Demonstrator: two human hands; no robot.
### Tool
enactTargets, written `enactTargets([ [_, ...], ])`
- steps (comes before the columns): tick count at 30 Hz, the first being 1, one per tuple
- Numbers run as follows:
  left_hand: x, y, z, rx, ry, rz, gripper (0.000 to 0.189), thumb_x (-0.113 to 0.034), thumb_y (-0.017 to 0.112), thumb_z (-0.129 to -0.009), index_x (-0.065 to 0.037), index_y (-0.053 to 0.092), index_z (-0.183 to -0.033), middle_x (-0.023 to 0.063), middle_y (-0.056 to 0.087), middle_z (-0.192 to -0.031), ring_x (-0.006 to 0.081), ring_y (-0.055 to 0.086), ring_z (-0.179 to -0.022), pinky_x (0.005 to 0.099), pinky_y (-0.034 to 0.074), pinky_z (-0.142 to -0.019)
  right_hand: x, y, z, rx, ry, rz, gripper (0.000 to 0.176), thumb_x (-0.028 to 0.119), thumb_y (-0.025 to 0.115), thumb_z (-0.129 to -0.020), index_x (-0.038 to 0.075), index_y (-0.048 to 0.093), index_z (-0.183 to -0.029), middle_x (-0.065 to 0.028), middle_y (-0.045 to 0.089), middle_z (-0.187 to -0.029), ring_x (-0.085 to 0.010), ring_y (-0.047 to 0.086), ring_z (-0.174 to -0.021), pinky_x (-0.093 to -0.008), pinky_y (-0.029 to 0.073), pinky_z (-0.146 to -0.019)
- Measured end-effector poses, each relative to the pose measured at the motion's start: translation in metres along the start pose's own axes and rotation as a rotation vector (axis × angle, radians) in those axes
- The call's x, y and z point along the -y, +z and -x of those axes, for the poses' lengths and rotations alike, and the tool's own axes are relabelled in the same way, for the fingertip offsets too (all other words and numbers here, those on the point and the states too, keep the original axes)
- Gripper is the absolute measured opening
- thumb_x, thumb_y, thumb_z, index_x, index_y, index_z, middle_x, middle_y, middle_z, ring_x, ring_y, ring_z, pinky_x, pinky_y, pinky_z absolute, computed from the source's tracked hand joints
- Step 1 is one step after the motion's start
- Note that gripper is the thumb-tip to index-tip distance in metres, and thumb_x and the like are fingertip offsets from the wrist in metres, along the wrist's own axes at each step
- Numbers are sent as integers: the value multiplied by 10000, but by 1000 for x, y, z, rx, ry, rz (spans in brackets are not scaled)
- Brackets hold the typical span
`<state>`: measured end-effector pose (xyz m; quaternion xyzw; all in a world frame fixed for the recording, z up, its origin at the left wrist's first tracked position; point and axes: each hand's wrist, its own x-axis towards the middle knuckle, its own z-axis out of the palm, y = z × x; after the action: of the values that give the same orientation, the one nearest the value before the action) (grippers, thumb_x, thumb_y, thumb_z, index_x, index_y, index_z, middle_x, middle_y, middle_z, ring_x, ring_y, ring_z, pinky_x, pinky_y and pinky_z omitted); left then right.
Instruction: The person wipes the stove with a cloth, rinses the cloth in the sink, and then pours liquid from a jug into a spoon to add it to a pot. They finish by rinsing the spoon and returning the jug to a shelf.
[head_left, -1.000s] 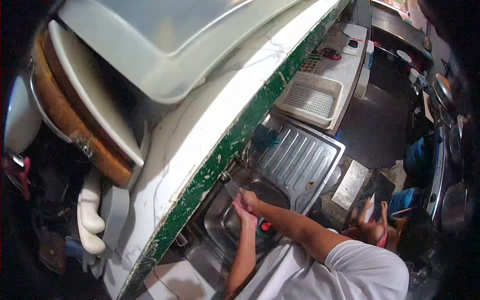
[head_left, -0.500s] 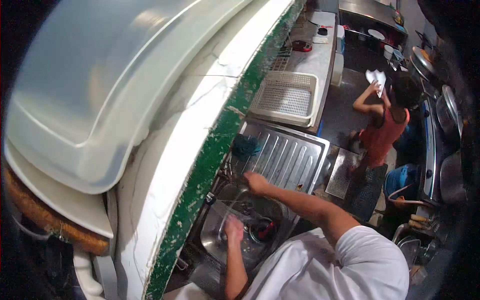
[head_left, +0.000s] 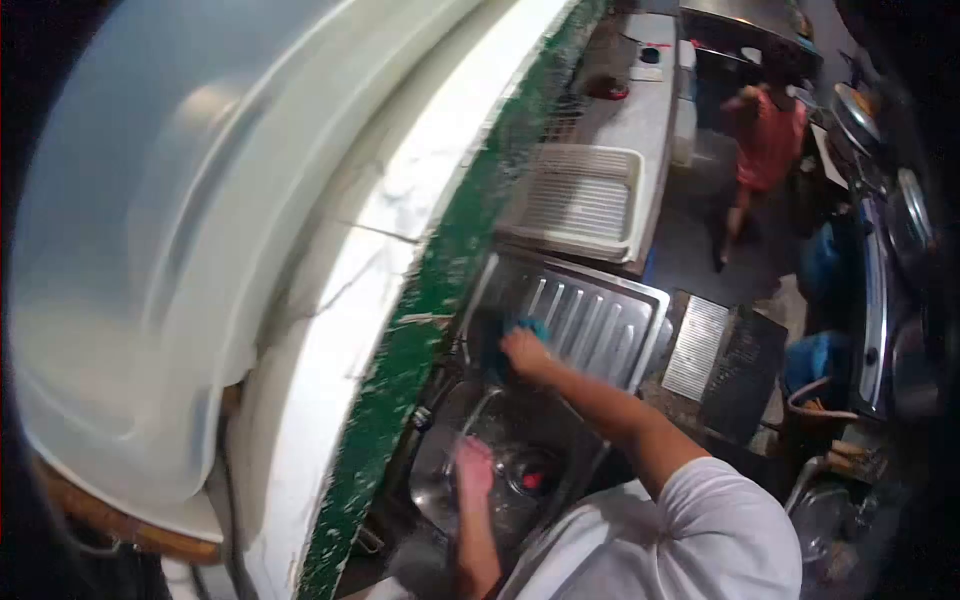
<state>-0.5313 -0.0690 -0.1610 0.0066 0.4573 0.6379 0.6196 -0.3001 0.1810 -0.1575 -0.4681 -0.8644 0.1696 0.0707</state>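
Note:
My right hand [head_left: 523, 350] reaches out over the near end of the ribbed steel drainboard [head_left: 600, 320] and closes on a blue cloth [head_left: 533, 328] lying there. My left hand [head_left: 473, 468] is down inside the steel sink basin [head_left: 440, 490], blurred by motion. Whether it holds anything cannot be made out. A small red object [head_left: 533, 482] lies at the drain, just right of my left hand. My white sleeve [head_left: 700, 520] fills the lower right.
A shelf with a chipped green edge [head_left: 420, 350] overhangs the sink and carries a large translucent plastic tub [head_left: 150, 250]. A white slotted basket [head_left: 585, 195] sits beyond the drainboard. Another person in a red top [head_left: 765, 140] stands far off. Floor mats [head_left: 700, 345] and a blue bucket [head_left: 815, 360] lie right.
My hands have parted from under the tap: the right went out to the blue cloth on the drainboard, the left sank into the basin. The other person walked farther away.

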Motion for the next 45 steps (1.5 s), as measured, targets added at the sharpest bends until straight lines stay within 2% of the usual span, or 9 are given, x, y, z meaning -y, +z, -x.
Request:
enactTargets([
  [2,-7,-10,-30,150,-153,-58,281,-412,532,-1084,-201,560,-901,-84,405,-636,42,415,-540,216,305,-442,-13,32,90,-120,-41,37,512,143,549,-924,77,560,-1432,-186,592,-1347,-386,565,-1217,-502,485,-1002],
  [13,23,111,-248,-59,-179,-143,509,-559,577,-1018,-102,551,-1241,62,618,-1004,232,598,-849,396,547,-773,-92,-21,219,-251,253,26,285,129,531,-937,68,611,-1203,-147,587,-1125,-358,595,-1037,-517,480,-868],
  [20,0,143,-294,-88,-289,-23,549,-619,428,-1056,-156,649,-861,3,632,-754,212,615,-697,385,538,-654,28,20,217,-443,10,-75,251,180,572,-914,37,598,-1119,-177,601,-1052,-357,644,-897,-524,513,-734],
  [27,-39,180,-288,-173,-197,190,635,-697,416,-1024,-189,542,-663,-17,529,-551,188,545,-513,361,489,-525,-39,-31,74,-364,617,-604,388,161,639,-940,-14,551,-1275,-263,566,-1209,-461,627,-1077,-537,526,-910],
  [33,-44,187,-307,-146,-175,420,555,-611,446,-1052,-215,538,-675,-43,544,-575,169,564,-538,364,493,-519,-42,-86,142,-534,181,-638,500,159,722,-906,37,547,-1359,-216,549,-1290,-449,582,-1186,-504,507,-1000],
  [39,16,158,-260,-119,88,-493,337,-327,654,-1004,-125,620,-1272,75,680,-1044,211,664,-989,399,539,-876,-131,-34,399,-318,581,-611,454,317,720,-930,48,648,-1289,-205,671,-1255,-401,644,-1168,-487,515,-994],
  [40,32,151,-233,-81,434,-910,516,-247,723,-936,-104,531,-1393,116,630,-1207,254,614,-1131,434,500,-970,-134,-42,446,-83,968,-369,376,308,666,-943,55,704,-1217,-192,710,-1202,-383,667,-1136,-506,508,-986],
  [42,49,158,-174,-107,840,-1463,755,-136,804,-838,-74,457,-1506,167,540,-1420,317,524,-1320,484,442,-1087,-172,-25,547,529,944,92,338,281,552,-952,102,746,-1164,-185,710,-1227,-353,668,-1161,-562,495,-974],
  [45,65,212,-53,-300,921,-1751,788,-75,826,-777,-56,489,-1489,187,460,-1522,357,445,-1412,515,403,-1135,-197,-22,621,156,1176,-290,552,385,759,-861,30,676,-1276,-239,662,-1284,-413,604,-1234,-506,494,-1032],
])
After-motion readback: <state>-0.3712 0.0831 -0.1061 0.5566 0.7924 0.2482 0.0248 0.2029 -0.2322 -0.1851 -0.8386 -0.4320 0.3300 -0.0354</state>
